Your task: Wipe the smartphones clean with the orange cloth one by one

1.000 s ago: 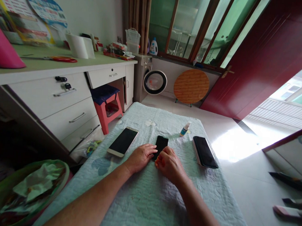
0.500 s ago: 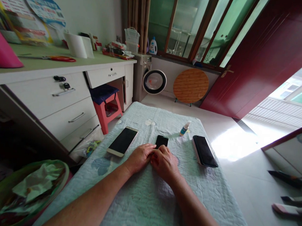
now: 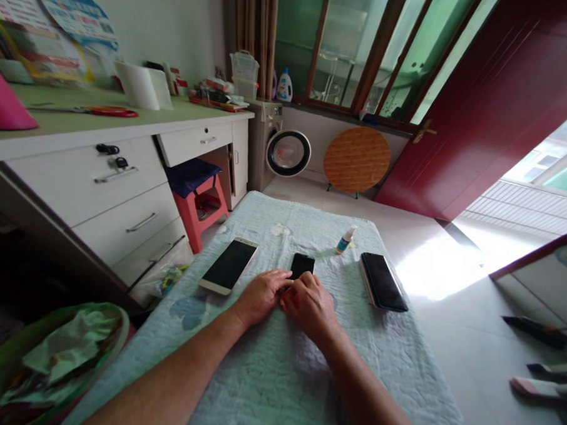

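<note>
A small black smartphone [image 3: 303, 263] lies on the cloth-covered table [image 3: 257, 374], its near end hidden behind my hands. My left hand [image 3: 262, 294] rests against its left edge, the fingers pressed together and closed on it. Close beside, my right hand [image 3: 311, 304] bends over the near end with its fingers curled into a pinch; whatever is between them is hidden. To the left lies a larger smartphone with a gold frame [image 3: 229, 266]. A small spray bottle [image 3: 344, 240] stands beyond my right hand, and a black phone in a case [image 3: 382, 282] lies on the right.
A white desk [image 3: 115, 189] runs along the left, with a red stool [image 3: 202, 202] beneath. A lined waste bin [image 3: 118, 349] with crumpled paper stands low on the left. Farther off are a washing machine with its door open [image 3: 288, 153] and a round wooden tabletop [image 3: 356, 159].
The whole view has shifted very slightly. My right hand has moved a little at the smartphone's near end; the left hand keeps its place, and the other things on the table have not moved.
</note>
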Tool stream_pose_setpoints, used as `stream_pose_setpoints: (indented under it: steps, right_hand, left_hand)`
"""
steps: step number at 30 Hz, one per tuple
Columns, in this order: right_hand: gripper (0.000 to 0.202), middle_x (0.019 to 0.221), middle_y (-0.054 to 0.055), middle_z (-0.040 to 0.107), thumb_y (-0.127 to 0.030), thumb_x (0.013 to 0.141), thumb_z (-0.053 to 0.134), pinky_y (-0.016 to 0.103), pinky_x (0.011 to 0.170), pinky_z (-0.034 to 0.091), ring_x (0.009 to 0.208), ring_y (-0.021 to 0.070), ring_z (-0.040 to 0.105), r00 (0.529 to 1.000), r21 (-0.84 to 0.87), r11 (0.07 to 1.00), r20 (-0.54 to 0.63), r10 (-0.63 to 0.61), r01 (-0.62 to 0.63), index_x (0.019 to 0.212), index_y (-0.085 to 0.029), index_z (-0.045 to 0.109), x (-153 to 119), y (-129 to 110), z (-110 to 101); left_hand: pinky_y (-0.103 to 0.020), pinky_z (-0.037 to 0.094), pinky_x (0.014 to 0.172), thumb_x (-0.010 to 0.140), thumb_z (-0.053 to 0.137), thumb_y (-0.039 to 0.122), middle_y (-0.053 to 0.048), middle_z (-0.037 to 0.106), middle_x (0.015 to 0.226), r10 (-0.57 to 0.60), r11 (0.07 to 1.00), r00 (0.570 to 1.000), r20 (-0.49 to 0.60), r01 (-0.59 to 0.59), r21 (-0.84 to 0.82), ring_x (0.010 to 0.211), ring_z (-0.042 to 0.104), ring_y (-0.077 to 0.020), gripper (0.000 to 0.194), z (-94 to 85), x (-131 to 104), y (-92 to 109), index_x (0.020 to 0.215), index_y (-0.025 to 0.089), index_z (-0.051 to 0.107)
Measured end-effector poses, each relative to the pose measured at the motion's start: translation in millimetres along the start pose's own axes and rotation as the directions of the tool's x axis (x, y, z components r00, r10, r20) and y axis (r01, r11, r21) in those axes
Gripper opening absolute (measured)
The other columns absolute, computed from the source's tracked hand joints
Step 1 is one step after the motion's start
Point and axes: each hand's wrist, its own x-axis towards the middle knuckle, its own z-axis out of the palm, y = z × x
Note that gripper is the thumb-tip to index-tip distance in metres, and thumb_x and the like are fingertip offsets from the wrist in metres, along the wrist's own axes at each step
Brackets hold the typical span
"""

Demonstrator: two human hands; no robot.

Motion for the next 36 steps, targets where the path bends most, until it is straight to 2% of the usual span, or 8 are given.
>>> stream_pose_setpoints:
  steps: [11, 17, 19, 22, 26, 30, 33, 36]
  right_hand:
    - [0.004, 0.087, 0.002, 0.052, -0.015, 0.080, 0.058, 0.023, 0.071, 0.039, 0.078, 0.0131, 0.051, 0.993, 0.117, 0.991, 0.100, 0.056, -0.068, 0.077, -0.018, 0.059, -10.1, 16.8, -13.6]
    - [0.016, 0.078, 0.001, 0.053, -0.006, 0.077, 0.048, 0.020, 0.060, 0.036, 0.061, 0.0085, 0.047, 0.984, 0.252, 0.963, 0.171, 0.053, -0.096, 0.070, -0.017, 0.056, -10.8, 28.5, -25.6]
    - [0.013, 0.072, -0.001, 0.053, -0.006, 0.075, 0.048, 0.021, 0.058, 0.035, 0.059, 0.0091, 0.046, 0.989, 0.290, 0.952, 0.132, 0.064, -0.100, 0.072, -0.017, 0.054, -9.6, 34.7, -28.1]
    - [0.009, 0.070, -0.003, 0.052, -0.012, 0.074, 0.053, 0.022, 0.061, 0.036, 0.063, 0.0114, 0.047, 0.993, 0.341, 0.937, -0.055, 0.104, -0.079, 0.079, -0.019, 0.051, -5.1, 39.0, -26.1]
    - [0.009, 0.078, 0.000, 0.051, -0.014, 0.076, 0.054, 0.024, 0.067, 0.039, 0.070, 0.0127, 0.049, 0.960, 0.406, 0.914, -0.246, 0.133, -0.023, 0.070, -0.019, 0.050, 3.2, 36.1, -11.4]
    - [0.011, 0.082, 0.002, 0.053, -0.018, 0.084, 0.052, 0.026, 0.072, 0.039, 0.077, 0.0152, 0.048, 0.974, 0.319, 0.948, -0.211, 0.079, -0.008, 0.076, -0.020, 0.061, 6.6, 35.4, 1.7]
    - [0.017, 0.084, 0.003, 0.054, -0.022, 0.088, 0.053, 0.028, 0.075, 0.037, 0.082, 0.0172, 0.046, 0.978, 0.192, 0.980, -0.193, 0.084, -0.046, 0.077, -0.021, 0.066, 4.6, 36.1, 2.0]
    - [0.018, 0.086, 0.004, 0.053, -0.024, 0.089, 0.053, 0.027, 0.074, 0.037, 0.082, 0.0173, 0.046, 0.981, 0.157, 0.985, -0.168, 0.097, -0.071, 0.079, -0.022, 0.067, 0.8, 34.0, -0.2]
  left_hand:
    - [-0.036, 0.040, 0.107, 0.077, 0.045, 0.001, -0.004, 0.062, 0.128, 0.014, 0.999, 1.000, -0.008, -0.014, 0.047, 0.122, 0.054, -0.0176, 0.046, 3.6, 0.4, -5.9, 0.111, 0.022, 0.069]
    - [-0.036, 0.041, 0.107, 0.079, 0.045, 0.002, -0.005, 0.062, 0.127, 0.021, 0.999, 1.000, -0.018, -0.020, 0.050, 0.121, 0.055, -0.0180, 0.043, 5.1, 1.0, -5.9, 0.110, 0.021, 0.069]
    - [-0.036, 0.040, 0.107, 0.081, 0.047, 0.005, -0.005, 0.062, 0.128, 0.023, 0.998, 1.000, -0.017, -0.022, 0.053, 0.121, 0.054, -0.0183, 0.041, 4.8, 0.4, -5.4, 0.111, 0.021, 0.068]
    - [-0.039, 0.038, 0.108, 0.082, 0.055, 0.014, -0.007, 0.060, 0.131, 0.027, 0.998, 1.000, 0.004, -0.027, 0.053, 0.124, 0.052, -0.0215, 0.034, 2.8, -1.6, -4.5, 0.114, 0.020, 0.067]
    - [-0.042, 0.037, 0.108, 0.082, 0.064, 0.033, -0.009, 0.059, 0.131, 0.034, 0.999, 0.999, 0.001, -0.034, 0.007, 0.125, 0.051, -0.0260, 0.039, 0.1, -4.1, -3.6, 0.118, 0.020, 0.063]
    - [-0.041, 0.038, 0.107, 0.080, 0.068, 0.035, -0.009, 0.061, 0.129, 0.030, 0.998, 0.999, -0.032, -0.031, -0.045, 0.122, 0.053, -0.0257, 0.044, -0.4, -4.5, -2.7, 0.120, 0.019, 0.061]
    - [-0.041, 0.041, 0.105, 0.078, 0.069, 0.031, -0.009, 0.063, 0.125, 0.014, 0.999, 0.999, -0.046, -0.016, -0.037, 0.118, 0.056, -0.0258, 0.035, -0.2, -4.6, -2.1, 0.111, 0.019, 0.066]
    - [-0.040, 0.041, 0.104, 0.076, 0.070, 0.027, -0.009, 0.065, 0.122, 0.004, 0.999, 0.998, -0.058, -0.006, -0.034, 0.116, 0.058, -0.0252, 0.035, -0.3, -5.1, -1.5, 0.110, 0.019, 0.066]
